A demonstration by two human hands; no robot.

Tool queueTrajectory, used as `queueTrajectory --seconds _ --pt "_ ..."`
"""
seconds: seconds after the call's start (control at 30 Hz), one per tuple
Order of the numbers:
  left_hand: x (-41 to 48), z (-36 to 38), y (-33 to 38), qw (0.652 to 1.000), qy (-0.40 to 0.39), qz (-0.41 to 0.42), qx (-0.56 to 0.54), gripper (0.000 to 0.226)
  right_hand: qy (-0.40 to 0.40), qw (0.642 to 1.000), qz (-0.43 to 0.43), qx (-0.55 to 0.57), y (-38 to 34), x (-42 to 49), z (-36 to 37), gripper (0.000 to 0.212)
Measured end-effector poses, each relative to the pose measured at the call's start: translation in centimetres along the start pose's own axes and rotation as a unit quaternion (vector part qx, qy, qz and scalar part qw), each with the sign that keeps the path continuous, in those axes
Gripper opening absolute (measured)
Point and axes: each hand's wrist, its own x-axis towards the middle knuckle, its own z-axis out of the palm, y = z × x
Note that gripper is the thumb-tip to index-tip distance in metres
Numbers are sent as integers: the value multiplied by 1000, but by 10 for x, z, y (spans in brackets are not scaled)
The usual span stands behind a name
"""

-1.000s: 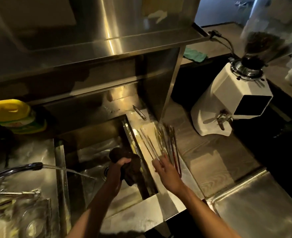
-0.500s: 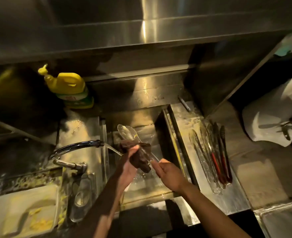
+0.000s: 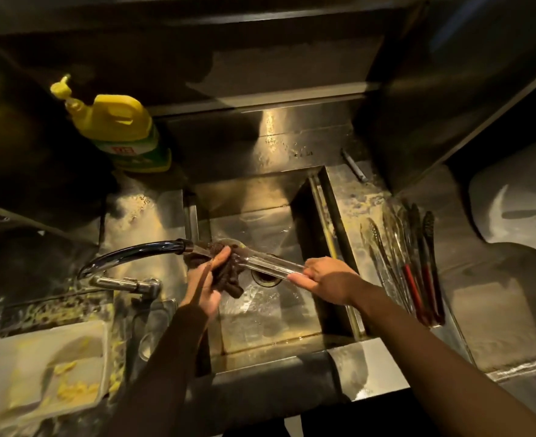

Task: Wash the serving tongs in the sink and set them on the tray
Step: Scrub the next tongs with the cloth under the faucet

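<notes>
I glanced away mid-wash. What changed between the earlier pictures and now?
The right hand left the pile on the tray, took hold of one pair of tongs and carried it left over the sink, holding its handle end. The left hand, gripping the dark cloth throughout, rose to wrap the head end at the tap. The other tongs stayed on the tray.

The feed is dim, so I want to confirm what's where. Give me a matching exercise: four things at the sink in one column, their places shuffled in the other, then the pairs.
1 dark cloth
2 shiny tongs
3 yellow bottle
4 red-handled tongs

A lying on the tray right of the sink
B standing behind the sink, to its left
C gripped by the left hand under the faucet
D held by the right hand over the sink

Pairs: 1-C, 2-D, 3-B, 4-A
</notes>
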Motion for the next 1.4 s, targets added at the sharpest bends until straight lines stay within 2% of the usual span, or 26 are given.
queueTrajectory --seconds 0.1,0.13,0.23,0.33,0.43,0.5,0.57,0.63,0.7,0.73,0.87,1.03,1.13,1.2,1.3,1.4 --pt "6 -13 4 989 -17 19 147 41 4 1000 -1 -12 12 1 4 71" --pt "7 -16 7 986 -20 21 166 35 6 1000 2 -7 14 2 6 72" --pt "8 -15 12 992 -37 13 117 35 14 1000 7 11 10 6 14 73" --pt "7 -1 8 999 11 -31 12 31 21 999 7 37 -7 10 33 67" --pt "10 -1 7 996 42 -22 73 34 6 1000 -2 30 -8 12 47 68" --pt "13 -10 12 989 17 7 148 42 8 1000 -16 -4 3 8 40 71" --pt "14 -16 15 984 1 16 175 37 12 999 -26 -31 13 6 28 69" --pt "13 -9 14 994 16 16 104 31 26 999 -33 -21 9 8 24 63" --pt "14 2 8 997 71 -12 -25 31 42 998 -35 -10 -7 13 28 61" --pt "14 8 7 992 102 -18 -69 25 43 998 -33 -9 -14 14 32 61" --pt "12 19 -4 986 151 1 -73 15 39 999 -5 -4 -23 16 50 63" --pt "-3 36 -37 993 74 -93 -24 43 53 992 36 113 -55 31 68 62" --pt "-5 27 -27 995 19 -76 65 46 54 985 45 158 -41 27 66 59" --pt "1 9 -10 995 -1 -48 88 46 48 991 19 127 -21 17 59 61" --pt "10 -11 14 997 36 -24 63 37 47 998 -21 32 3 7 47 77" --pt "8 -9 18 990 20 3 142 30 35 998 -37 -25 10 7 34 77"
